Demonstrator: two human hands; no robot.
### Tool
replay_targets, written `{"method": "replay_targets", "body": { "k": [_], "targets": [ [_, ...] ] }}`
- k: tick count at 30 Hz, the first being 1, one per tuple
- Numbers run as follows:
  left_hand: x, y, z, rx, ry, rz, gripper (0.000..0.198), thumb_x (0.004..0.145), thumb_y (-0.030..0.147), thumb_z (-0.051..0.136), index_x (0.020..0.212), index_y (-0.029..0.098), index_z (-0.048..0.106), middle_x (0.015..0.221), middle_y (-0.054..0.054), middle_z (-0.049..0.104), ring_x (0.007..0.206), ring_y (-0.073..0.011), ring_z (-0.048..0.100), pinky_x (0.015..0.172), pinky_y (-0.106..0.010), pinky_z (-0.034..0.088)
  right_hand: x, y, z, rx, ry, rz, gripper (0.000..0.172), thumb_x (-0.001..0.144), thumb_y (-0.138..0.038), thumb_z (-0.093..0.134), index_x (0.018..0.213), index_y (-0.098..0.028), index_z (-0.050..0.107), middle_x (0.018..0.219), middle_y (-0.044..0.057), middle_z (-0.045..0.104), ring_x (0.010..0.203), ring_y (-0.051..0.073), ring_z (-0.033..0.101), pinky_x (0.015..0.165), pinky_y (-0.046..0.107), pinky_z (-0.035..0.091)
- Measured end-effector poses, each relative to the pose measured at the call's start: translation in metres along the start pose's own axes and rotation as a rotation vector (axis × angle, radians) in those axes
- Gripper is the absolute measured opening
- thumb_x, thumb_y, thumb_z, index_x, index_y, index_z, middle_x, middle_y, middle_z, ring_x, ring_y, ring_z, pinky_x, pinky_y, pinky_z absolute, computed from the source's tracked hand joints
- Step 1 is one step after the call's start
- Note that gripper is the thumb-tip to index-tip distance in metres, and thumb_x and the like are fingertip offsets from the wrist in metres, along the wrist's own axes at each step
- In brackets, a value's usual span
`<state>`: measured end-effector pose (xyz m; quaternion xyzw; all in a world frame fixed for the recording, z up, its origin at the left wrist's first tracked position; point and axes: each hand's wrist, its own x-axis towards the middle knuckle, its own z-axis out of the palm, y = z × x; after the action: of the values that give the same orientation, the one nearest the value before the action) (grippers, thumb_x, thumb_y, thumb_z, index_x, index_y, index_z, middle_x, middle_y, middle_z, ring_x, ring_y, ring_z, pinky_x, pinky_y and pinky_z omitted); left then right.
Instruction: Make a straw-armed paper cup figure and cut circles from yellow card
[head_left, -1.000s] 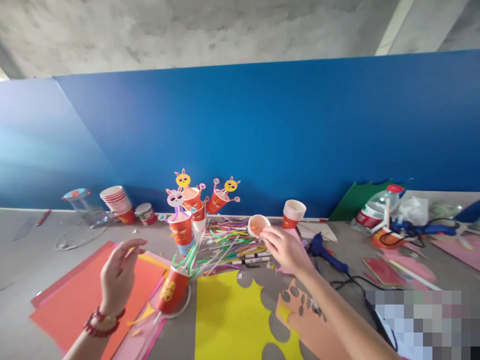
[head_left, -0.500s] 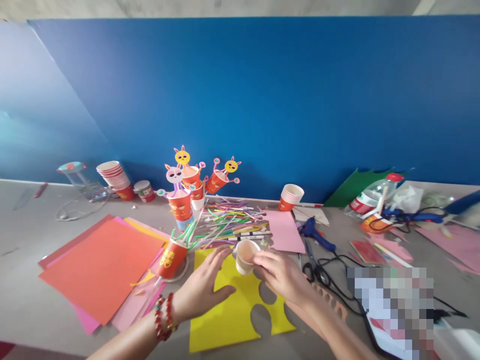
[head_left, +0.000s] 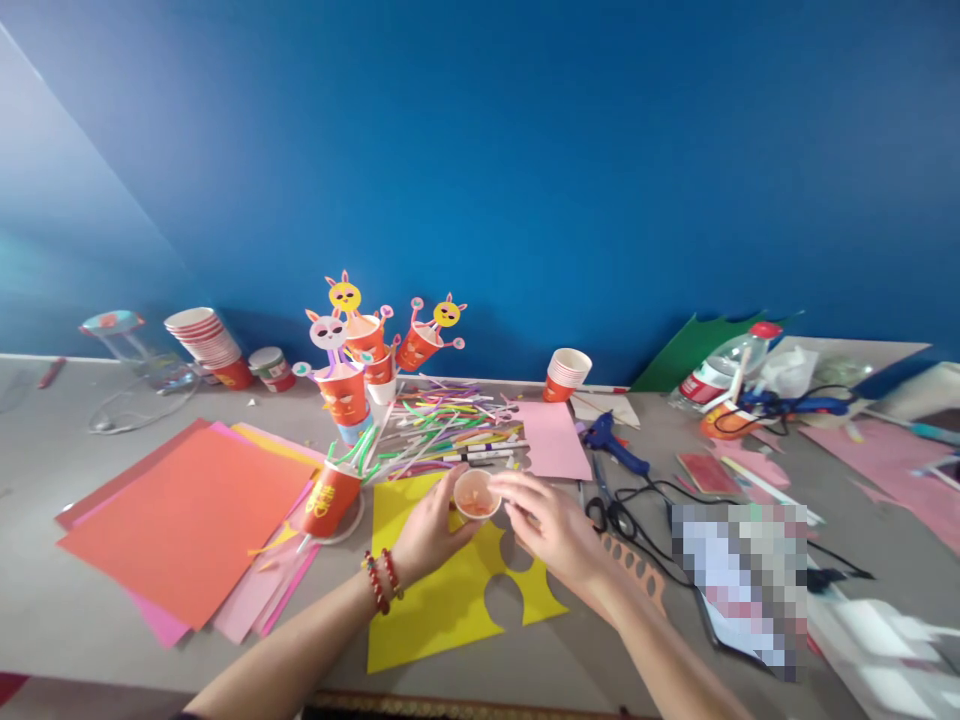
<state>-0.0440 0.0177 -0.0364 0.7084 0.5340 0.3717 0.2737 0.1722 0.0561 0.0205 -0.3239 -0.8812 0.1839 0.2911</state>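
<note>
A small paper cup (head_left: 466, 484) is held over the yellow sheet (head_left: 420, 600), its mouth tipped toward me. Small orange bits show inside it. My left hand (head_left: 431, 530), with red bead bracelets at the wrist, wraps the cup's left side. At the opposite rim, the fingers of my right hand (head_left: 547, 520) grip the cup. Round holes are cut through the yellow sheet. Left of it, an orange-red cup (head_left: 332, 500) holding green pipe cleaners leans over. Behind my hands lie many coloured pipe cleaners (head_left: 442, 425) and several markers (head_left: 487, 448).
Cup figures with animal faces (head_left: 345, 395) stand at the back left. Coloured paper (head_left: 195, 520) lies left. A blue glue gun (head_left: 615, 443), scissors (head_left: 621, 518), a cable and a phone (head_left: 739, 600) are on the right. Stacked cups (head_left: 568, 372) and a bottle (head_left: 720, 370) stand near the blue wall.
My left hand has closed around the cup; before, it was open beside it. The cup has tipped toward me, showing its inside. My right hand stays at its rim. The view has shifted.
</note>
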Motion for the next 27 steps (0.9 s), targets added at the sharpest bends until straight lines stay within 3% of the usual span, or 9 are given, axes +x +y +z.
{"method": "replay_targets", "body": {
  "k": [6, 10, 13, 19, 24, 27],
  "targets": [
    [-0.003, -0.002, -0.006, -0.015, -0.013, -0.033, 0.072, 0.083, 0.025, 0.065, 0.145, 0.026, 0.028, 0.145, -0.013, 0.050, 0.133, -0.0275, 0.049, 0.109, -0.046, 0.043, -0.009, 0.014, -0.013, 0.055, 0.161, 0.206, 0.021, 0.096, -0.021, 0.048, 0.106, -0.023, 0.067, 0.113, 0.008, 0.070, 0.100, 0.021, 0.069, 0.087, 0.031, 0.056],
    [-0.002, -0.003, -0.007, -0.017, -0.040, -0.015, 0.072, 0.082, 0.023, 0.065, 0.144, 0.025, 0.029, 0.146, -0.014, 0.049, 0.134, -0.0278, 0.048, 0.109, -0.046, 0.043, -0.017, 0.019, 0.001, 0.091, 0.117, 0.255, 0.020, 0.095, -0.024, 0.050, 0.102, -0.022, 0.068, 0.110, 0.008, 0.071, 0.098, 0.022, 0.069, 0.077, 0.028, 0.058],
    [-0.003, -0.004, -0.007, -0.003, -0.041, 0.001, 0.070, 0.082, 0.023, 0.065, 0.143, 0.026, 0.031, 0.144, -0.012, 0.051, 0.134, -0.0276, 0.049, 0.109, -0.047, 0.043, -0.019, 0.020, 0.012, 0.078, 0.088, 0.245, 0.019, 0.094, -0.024, 0.051, 0.101, -0.022, 0.069, 0.109, 0.008, 0.072, 0.099, 0.022, 0.070, 0.081, 0.031, 0.058],
    [-0.003, -0.003, -0.006, -0.008, -0.019, 0.010, 0.066, 0.082, 0.025, 0.067, 0.140, 0.025, 0.035, 0.140, -0.012, 0.055, 0.130, -0.0279, 0.052, 0.106, -0.046, 0.046, -0.016, 0.014, 0.019, 0.102, 0.029, 0.215, 0.024, 0.093, -0.022, 0.051, 0.113, -0.024, 0.065, 0.111, 0.007, 0.072, 0.079, 0.019, 0.072, 0.066, 0.027, 0.059],
    [-0.004, -0.005, -0.003, -0.005, -0.007, 0.021, 0.067, 0.082, 0.025, 0.068, 0.140, 0.026, 0.035, 0.139, -0.012, 0.055, 0.129, -0.0274, 0.053, 0.105, -0.046, 0.046, -0.016, 0.013, 0.022, 0.098, 0.019, 0.187, 0.031, 0.090, -0.018, 0.051, 0.119, -0.023, 0.060, 0.107, 0.007, 0.073, 0.080, 0.020, 0.071, 0.075, 0.031, 0.059],
    [-0.005, -0.007, -0.002, 0.000, 0.003, 0.026, 0.070, 0.081, 0.025, 0.069, 0.141, 0.026, 0.033, 0.139, -0.012, 0.054, 0.129, -0.0276, 0.053, 0.105, -0.046, 0.047, -0.017, 0.013, 0.025, 0.139, -0.015, 0.189, 0.045, 0.089, -0.018, 0.054, 0.134, -0.022, 0.051, 0.118, 0.010, 0.070, 0.088, 0.022, 0.071, 0.084, 0.035, 0.058]
  ]
}}
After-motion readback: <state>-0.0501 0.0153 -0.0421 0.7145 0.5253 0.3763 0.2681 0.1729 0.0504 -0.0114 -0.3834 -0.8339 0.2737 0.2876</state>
